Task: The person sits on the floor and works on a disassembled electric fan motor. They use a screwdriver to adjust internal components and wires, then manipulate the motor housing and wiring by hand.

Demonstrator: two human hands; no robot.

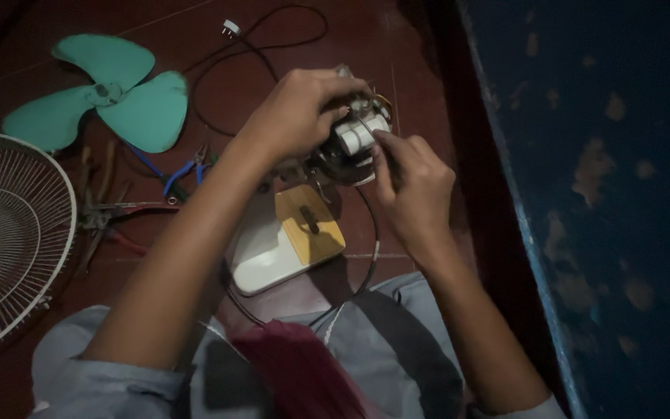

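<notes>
Left hand [300,109] is wrapped tight around the dark fan motor with white parts [354,140], which sits mid-scene above the white and yellow fan base [284,240]. Right hand [413,186] pinches at the motor's white part. Green three-blade plastic fan blade [106,97] lies far left, white wire fan guard [9,233] nearer.
</notes>
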